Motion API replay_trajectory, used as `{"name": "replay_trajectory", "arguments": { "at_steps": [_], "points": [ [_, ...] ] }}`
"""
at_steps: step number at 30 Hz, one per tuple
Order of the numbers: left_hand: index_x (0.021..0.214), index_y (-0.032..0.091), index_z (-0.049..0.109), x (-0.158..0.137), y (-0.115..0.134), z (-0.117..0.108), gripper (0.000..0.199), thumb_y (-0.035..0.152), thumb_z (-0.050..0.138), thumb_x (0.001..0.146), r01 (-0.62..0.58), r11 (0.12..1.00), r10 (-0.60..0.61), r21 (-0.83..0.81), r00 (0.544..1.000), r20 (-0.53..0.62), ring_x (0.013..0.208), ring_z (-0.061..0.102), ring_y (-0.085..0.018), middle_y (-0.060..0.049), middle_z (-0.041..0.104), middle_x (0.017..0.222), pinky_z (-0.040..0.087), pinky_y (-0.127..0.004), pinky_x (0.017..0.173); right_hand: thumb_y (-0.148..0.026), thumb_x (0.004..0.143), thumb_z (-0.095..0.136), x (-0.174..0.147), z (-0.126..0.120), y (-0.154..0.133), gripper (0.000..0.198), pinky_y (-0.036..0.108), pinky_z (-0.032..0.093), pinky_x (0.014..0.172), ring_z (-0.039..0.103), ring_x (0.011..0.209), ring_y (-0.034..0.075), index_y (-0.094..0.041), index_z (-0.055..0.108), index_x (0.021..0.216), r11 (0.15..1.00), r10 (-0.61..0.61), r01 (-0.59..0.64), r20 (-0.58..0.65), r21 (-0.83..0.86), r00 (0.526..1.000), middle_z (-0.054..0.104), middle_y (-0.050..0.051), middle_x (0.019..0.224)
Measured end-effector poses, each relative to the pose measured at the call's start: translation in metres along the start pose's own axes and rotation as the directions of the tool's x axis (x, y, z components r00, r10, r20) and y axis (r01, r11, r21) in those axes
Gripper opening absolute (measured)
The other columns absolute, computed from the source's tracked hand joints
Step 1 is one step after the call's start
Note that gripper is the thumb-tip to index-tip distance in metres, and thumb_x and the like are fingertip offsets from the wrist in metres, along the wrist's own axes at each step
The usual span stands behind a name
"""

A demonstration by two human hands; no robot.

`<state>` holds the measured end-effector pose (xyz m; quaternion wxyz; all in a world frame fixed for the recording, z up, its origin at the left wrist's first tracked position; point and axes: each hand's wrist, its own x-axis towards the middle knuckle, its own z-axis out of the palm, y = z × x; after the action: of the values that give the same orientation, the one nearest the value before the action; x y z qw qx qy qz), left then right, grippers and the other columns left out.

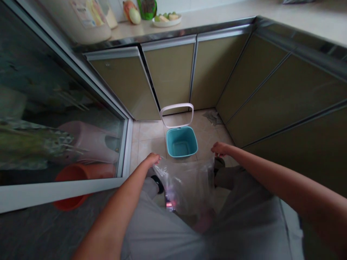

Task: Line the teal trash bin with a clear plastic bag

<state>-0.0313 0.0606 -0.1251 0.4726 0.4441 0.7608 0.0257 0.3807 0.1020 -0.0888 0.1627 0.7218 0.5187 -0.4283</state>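
Note:
A clear plastic bag hangs stretched between my two hands, low over the floor in front of my legs. My left hand pinches its upper left corner. At the upper right corner, my right hand grips the edge with closed fingers. Just beyond the bag, a turquoise trash bin stands upright on the tiles, and its inside shows no liner. Its pale pink rim frame is tipped up at the back of the bin. Something pink shows dimly through the lower part of the bag.
Cabinet doors close off the back and right; the leftmost stands slightly ajar. A grey cloth lies by the corner. To the left are a glass door and an orange bucket. A plate of fruit rests on the counter.

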Motion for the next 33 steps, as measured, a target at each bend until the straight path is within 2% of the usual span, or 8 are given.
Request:
{"name": "replay_trajectory", "arguments": {
  "at_steps": [5,11,18,22,25,28,31,33],
  "points": [
    [0.095,0.015,0.071,0.022,-0.010,0.003,0.022,0.026,0.056,0.084,0.044,0.994,-0.050,-0.095,0.997,-0.057,0.056,0.061,-0.015,-0.007,0.073,0.076,0.036,-0.023,0.045,-0.028,0.093,0.057,0.024,-0.005,-0.006,0.020,0.026,0.050,0.054,0.061,0.051,0.014,-0.012,0.069,0.094,1.000,-0.007,0.005,-0.085,-0.020,0.996,0.068,0.008,0.069],
    [0.099,0.014,0.071,0.031,-0.011,0.001,0.024,0.025,0.054,0.087,0.030,0.984,-0.043,-0.174,0.996,-0.073,0.053,0.061,-0.015,-0.008,0.076,0.078,0.034,-0.022,0.044,-0.030,0.094,0.056,0.031,-0.014,-0.001,0.022,0.027,0.050,0.053,0.060,0.051,0.013,-0.012,0.068,0.095,0.999,0.008,-0.010,-0.060,-0.044,0.998,0.071,0.009,0.079],
    [0.099,0.015,0.068,0.027,-0.001,0.006,0.020,0.029,0.055,0.093,-0.026,0.982,0.017,-0.188,0.999,-0.047,0.060,0.066,-0.015,-0.008,0.077,0.080,0.045,-0.022,0.054,-0.032,0.093,0.060,0.030,-0.016,0.000,0.024,0.034,0.053,0.057,0.058,0.045,0.014,-0.009,0.069,0.097,0.982,0.082,-0.083,-0.010,-0.171,0.997,0.069,0.007,0.072],
    [0.106,0.017,0.067,0.023,0.004,0.005,0.020,0.028,0.062,0.090,-0.126,0.987,0.108,-0.102,0.980,-0.167,0.081,0.071,-0.018,-0.009,0.077,0.099,0.050,-0.024,0.070,-0.042,0.091,0.064,0.030,-0.039,-0.022,0.035,0.037,0.054,0.058,0.062,0.049,0.019,-0.008,0.070,0.099,0.970,0.063,-0.061,0.002,-0.237,0.998,0.068,0.009,0.069],
    [0.109,0.019,0.068,0.016,0.008,-0.003,0.023,0.029,0.065,0.088,-0.259,0.964,0.263,0.055,0.915,-0.306,0.105,0.069,-0.021,-0.010,0.073,0.116,0.050,-0.027,0.086,-0.045,0.092,0.061,0.031,-0.072,-0.054,0.043,0.038,0.055,0.060,0.066,0.057,0.024,-0.006,0.070,0.108,0.965,-0.027,0.000,-0.100,-0.264,0.995,0.068,0.013,0.071],
    [0.110,0.019,0.068,0.009,0.013,-0.013,0.024,0.028,0.063,0.089,-0.317,0.943,0.331,0.098,0.873,-0.358,0.113,0.066,-0.022,-0.011,0.072,0.119,0.049,-0.029,0.095,-0.042,0.093,0.061,0.032,-0.103,-0.093,0.057,0.037,0.057,0.067,0.070,0.071,0.027,-0.008,0.056,0.139,0.973,-0.188,0.130,-0.328,-0.190,0.926,0.073,0.016,0.088],
    [0.110,0.019,0.068,0.004,0.018,-0.020,0.023,0.028,0.063,0.090,-0.336,0.939,0.341,0.079,0.869,-0.358,0.110,0.067,-0.022,-0.010,0.072,0.116,0.049,-0.030,0.097,-0.035,0.089,0.066,0.031,-0.123,-0.126,0.077,0.035,0.056,0.085,0.069,0.098,0.027,-0.017,0.036,0.157,0.928,-0.373,0.307,-0.534,-0.211,0.759,0.069,0.017,0.120],
    [0.109,0.019,0.068,0.002,0.021,-0.024,0.022,0.028,0.063,0.089,-0.350,0.935,0.348,0.061,0.869,-0.351,0.109,0.067,-0.021,-0.010,0.073,0.115,0.049,-0.030,0.097,-0.029,0.087,0.066,0.028,-0.128,-0.141,0.079,0.035,0.052,0.097,0.064,0.112,0.027,-0.020,0.035,0.159,0.870,-0.494,0.394,-0.545,-0.298,0.678,0.061,0.017,0.134]
  ]
}}
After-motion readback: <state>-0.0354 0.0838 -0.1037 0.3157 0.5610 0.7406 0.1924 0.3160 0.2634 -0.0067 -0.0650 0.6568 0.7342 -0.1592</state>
